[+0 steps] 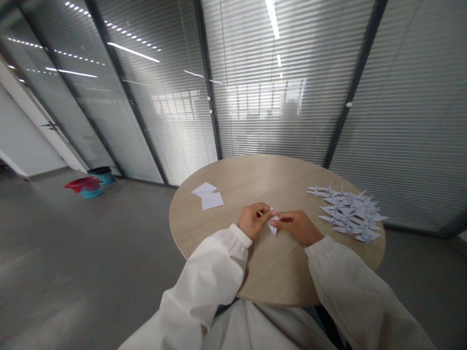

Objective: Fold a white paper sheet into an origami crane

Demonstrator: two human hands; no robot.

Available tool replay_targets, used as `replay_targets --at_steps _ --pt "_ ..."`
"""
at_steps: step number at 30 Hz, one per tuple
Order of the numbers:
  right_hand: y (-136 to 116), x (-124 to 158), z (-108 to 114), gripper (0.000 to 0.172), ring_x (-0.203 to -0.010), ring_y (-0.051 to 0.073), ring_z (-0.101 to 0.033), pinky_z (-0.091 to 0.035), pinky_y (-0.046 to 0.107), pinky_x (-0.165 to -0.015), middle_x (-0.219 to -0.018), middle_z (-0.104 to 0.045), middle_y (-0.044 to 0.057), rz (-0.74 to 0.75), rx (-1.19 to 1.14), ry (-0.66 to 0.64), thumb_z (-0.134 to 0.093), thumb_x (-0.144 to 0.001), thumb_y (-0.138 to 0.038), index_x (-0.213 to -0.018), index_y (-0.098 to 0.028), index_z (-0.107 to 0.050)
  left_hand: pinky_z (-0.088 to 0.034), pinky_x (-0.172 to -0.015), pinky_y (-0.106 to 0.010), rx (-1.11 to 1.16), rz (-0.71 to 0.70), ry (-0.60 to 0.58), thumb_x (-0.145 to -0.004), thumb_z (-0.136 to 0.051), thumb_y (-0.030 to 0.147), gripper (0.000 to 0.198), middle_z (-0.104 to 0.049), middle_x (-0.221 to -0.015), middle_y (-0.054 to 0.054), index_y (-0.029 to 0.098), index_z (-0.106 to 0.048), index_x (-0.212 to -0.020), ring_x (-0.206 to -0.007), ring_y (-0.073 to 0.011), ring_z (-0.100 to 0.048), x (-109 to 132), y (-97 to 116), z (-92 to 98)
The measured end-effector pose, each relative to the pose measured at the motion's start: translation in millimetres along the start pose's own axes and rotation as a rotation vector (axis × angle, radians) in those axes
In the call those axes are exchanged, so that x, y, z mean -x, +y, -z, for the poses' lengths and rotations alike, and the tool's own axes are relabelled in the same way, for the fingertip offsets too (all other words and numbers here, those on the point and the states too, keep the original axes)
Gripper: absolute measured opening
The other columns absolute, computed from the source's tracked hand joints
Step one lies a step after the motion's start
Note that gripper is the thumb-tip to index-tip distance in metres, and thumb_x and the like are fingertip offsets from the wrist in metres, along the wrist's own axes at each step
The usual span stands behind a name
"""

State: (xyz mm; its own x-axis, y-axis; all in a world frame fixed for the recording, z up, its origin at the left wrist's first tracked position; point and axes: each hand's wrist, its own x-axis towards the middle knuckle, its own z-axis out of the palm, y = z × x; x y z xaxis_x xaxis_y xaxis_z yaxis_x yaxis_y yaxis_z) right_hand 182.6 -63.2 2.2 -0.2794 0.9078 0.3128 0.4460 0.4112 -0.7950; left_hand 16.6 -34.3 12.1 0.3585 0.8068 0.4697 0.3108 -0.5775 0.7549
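Over the round wooden table (233,180), left hand (251,220) and right hand (297,226) pinch folded white paper (273,227) between them

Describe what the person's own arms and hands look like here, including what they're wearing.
Both arms wear long, loose, creased off-white sleeves: the left sleeve and the right sleeve. The left cuff looks gathered and elasticated. The left hand and right hand are bare, with no gloves.

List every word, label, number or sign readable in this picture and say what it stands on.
None can be read.
The paper piece in the hands, the loose white sheets and the folded paper cranes show no print.
The pixelated patch is too blurred to read.
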Motion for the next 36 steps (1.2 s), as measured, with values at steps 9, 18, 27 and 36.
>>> replay_targets --at_steps 9,18,27,36 --pt "-2 0 -3 0.019 -0.063 0.014 -0.058 -0.042 0.022 -0.058 -0.066 -0.064 0.0 -0.075 -0.133 -0.054 -0.062 -0.069 -0.034 -0.072 -0.015 -0.066 -0.033 -0.043 -0.018 0.082 0.056 0.045 -0.08 -0.044 0.051 0.047 -0.044 -0.046 0.002 0.014 -0.05 -0.051 -0.046 -0.007 -0.042 -1 3 0.8" --pt "-1 0 -4 0.015 -0.064 0.014 -0.058 -0.044 0.023 -0.06 -0.071 -0.065 0.001 0.026 0.059 0.206 -0.055 -0.076 -0.029 -0.081 -0.018 -0.064 -0.039 -0.041 -0.017 0.126 0.154 0.086 -0.081 -0.041 0.053 0.045 -0.053 -0.054 0.002 0.015 -0.052 -0.06 -0.042 -0.0061 -0.048 -6 -6 3.4" --pt "1 0 -3 0.023 -0.064 0.014 -0.054 -0.047 0.026 -0.061 -0.08 -0.062 0.005 0.29 0.284 0.369 -0.05 -0.081 -0.023 -0.095 -0.023 -0.069 -0.045 -0.038 -0.019 0.473 0.345 0.004 -0.075 -0.053 0.051 0.036 -0.06 -0.057 0.001 0.016 -0.044 -0.075 -0.047 -0.0122 -0.06 -9 -16 -3.6" --pt "7 2 -7 0.034 -0.065 0.013 -0.051 -0.046 0.026 -0.063 -0.081 -0.056 0.004 0.336 0.357 0.258 -0.053 -0.078 -0.015 -0.11 -0.024 -0.063 -0.053 -0.049 -0.024 0.601 0.403 0.092 -0.067 -0.066 0.039 0.032 -0.058 -0.052 0.005 0.014 -0.049 -0.077 -0.047 -0.0107 -0.06 -12 -17 -2.7"
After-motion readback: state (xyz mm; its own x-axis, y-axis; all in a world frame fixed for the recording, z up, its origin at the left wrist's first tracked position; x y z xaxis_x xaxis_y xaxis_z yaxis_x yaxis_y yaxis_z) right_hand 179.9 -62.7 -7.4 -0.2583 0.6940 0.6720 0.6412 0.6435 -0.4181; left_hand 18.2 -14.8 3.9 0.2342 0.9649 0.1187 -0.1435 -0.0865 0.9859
